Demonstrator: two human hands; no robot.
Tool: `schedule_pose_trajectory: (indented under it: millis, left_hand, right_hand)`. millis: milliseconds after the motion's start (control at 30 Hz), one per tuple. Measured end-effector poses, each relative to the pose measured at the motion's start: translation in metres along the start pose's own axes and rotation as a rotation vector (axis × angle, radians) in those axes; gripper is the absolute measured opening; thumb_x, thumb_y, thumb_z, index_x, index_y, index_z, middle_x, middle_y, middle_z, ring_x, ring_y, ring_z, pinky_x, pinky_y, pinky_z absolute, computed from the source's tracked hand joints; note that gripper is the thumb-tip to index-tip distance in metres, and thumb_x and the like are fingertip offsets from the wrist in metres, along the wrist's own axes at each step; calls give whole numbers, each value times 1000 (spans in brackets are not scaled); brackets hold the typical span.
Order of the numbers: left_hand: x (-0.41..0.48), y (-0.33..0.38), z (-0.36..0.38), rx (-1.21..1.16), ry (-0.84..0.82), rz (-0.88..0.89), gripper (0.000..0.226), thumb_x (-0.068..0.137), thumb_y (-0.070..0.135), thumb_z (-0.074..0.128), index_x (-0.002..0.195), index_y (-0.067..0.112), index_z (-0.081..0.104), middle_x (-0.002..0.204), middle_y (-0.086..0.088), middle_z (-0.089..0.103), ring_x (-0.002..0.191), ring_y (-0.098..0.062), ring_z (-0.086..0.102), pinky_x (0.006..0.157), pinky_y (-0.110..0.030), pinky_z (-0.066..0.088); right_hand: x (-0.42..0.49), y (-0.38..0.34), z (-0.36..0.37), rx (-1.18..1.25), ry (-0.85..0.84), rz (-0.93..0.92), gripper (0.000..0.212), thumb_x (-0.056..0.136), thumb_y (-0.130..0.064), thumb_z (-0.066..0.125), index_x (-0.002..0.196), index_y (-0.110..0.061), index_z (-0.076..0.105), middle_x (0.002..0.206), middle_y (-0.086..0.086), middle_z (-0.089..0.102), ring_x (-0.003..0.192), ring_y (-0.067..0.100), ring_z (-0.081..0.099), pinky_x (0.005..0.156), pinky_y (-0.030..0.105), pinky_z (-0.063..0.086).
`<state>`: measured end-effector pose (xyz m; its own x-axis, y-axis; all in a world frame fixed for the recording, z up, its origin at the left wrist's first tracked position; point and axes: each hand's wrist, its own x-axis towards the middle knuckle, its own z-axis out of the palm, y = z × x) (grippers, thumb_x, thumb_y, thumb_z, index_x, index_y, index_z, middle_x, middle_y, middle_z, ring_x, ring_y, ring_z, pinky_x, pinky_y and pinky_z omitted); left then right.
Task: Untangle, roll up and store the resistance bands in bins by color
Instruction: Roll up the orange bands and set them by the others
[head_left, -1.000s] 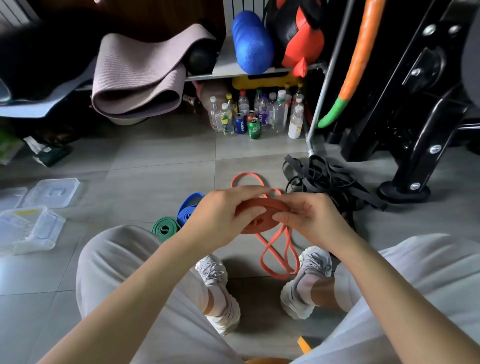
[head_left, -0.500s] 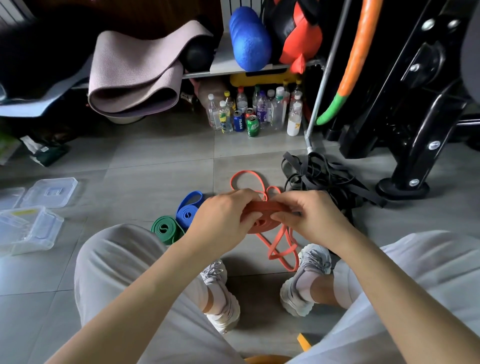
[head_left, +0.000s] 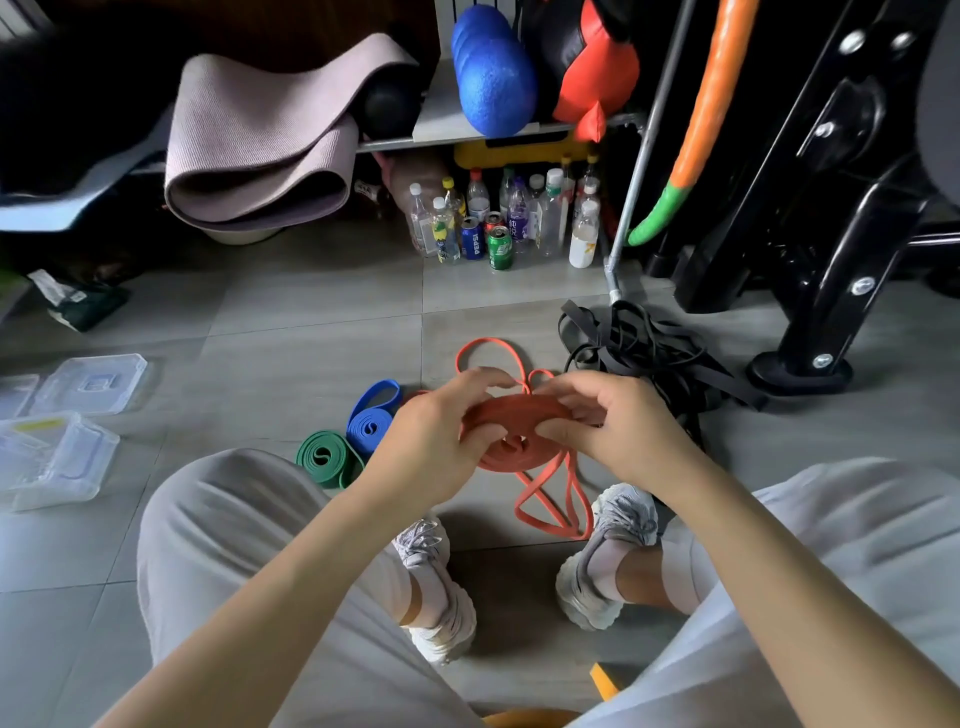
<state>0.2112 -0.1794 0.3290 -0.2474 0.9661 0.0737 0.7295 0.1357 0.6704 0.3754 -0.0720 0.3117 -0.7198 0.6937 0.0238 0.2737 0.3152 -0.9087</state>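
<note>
A red band (head_left: 511, 413) is held just above the floor (head_left: 311, 338), between the knees, and is partly wound into a flat coil. The coil's left side is gripped by the left hand (head_left: 434, 441), with the fingers curled under it and the thumb laid over the top. Its right side is pinched by the right hand (head_left: 621, 421), whose thumb and fingertips are closed on the outer turn. From the coil a loose length of the same band is left hanging in loops to the floor beside the shoes, and a further loop is seen beyond the hands. This roll is therefore judged roughly half made.

Just left of the left hand, a green roll (head_left: 324, 457) and a blue roll (head_left: 371, 421) are laid close together on the floor. They are wound but not binned. Beyond the right hand, black bands (head_left: 649, 353) are heaped in a tangle that appears untouched. Clear bins (head_left: 78, 467) are set at the far left, well apart from every band.

Two colours are judged rolled and one is under way. The black heap is left to be untangled, and all storing remains to be done.
</note>
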Motion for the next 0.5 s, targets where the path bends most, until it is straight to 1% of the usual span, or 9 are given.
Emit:
schedule_pose_trajectory:
  millis: [33,100,133,200,267,300,367,433,500]
  left_hand:
    - [-1,-3,-1,-92,15,-16,48,84,9,66,117,41,53,99,2,69,91,-17,64,85,-23,47]
    - [-3,-7,-4,-250,38,-16,64,84,5,65,110,60,47,97,2,68,91,-12,65,88,-27,50]
    - [-5,-9,-4,-321,44,-12,67,85,3,64,110,63,47,97,3,67,90,-11,65,87,-27,51]
    - [-7,-12,-2,-432,68,-10,64,86,3,62,110,61,51,100,11,66,89,-10,65,80,-29,54]
    - [-9,-13,1,-496,110,-24,59,86,3,62,110,57,56,102,15,64,90,-14,64,72,-31,56]
    - [-9,-14,3,-533,137,-38,57,86,1,62,110,53,57,103,12,63,89,-15,64,67,-29,56]
    - [-10,-12,6,-615,190,-56,52,86,-2,60,110,44,58,104,1,63,84,-15,64,59,-22,54]
    - [-11,-9,9,-707,224,-87,51,86,-5,59,109,40,59,104,-4,64,82,-13,66,56,-22,54]
    - [-13,-6,12,-795,242,-132,48,85,-8,58,110,33,59,101,-4,66,81,-13,69,55,-23,55]
  right_hand:
    - [-1,2,0,27,16,13,37,74,-7,77,91,-37,64,90,-6,71,87,13,69,87,31,54]
    - [-3,5,-1,98,43,44,39,73,-5,77,86,-39,63,87,-8,72,86,13,69,85,28,53]
    - [-4,7,-2,151,54,63,38,72,-4,77,85,-37,65,84,-9,73,84,10,69,82,23,53]
    - [-6,7,-2,233,95,92,35,71,-3,76,85,-33,66,78,-12,72,78,1,68,76,14,51]
    - [-7,6,-1,278,128,103,32,70,-1,76,88,-26,68,76,-13,70,73,-3,66,73,11,50]
    - [-8,5,0,292,134,99,31,70,-1,75,90,-24,68,75,-14,70,73,-3,66,73,11,50]
    - [-10,3,1,268,153,63,32,72,-3,75,88,-29,67,73,-17,71,75,-2,68,74,12,50]
    - [-11,2,1,220,190,19,31,74,-8,75,86,-35,67,79,-17,72,79,3,69,76,15,52]
    - [-12,1,0,201,213,-17,29,77,-8,74,85,-36,68,81,-16,73,79,6,69,76,17,54]
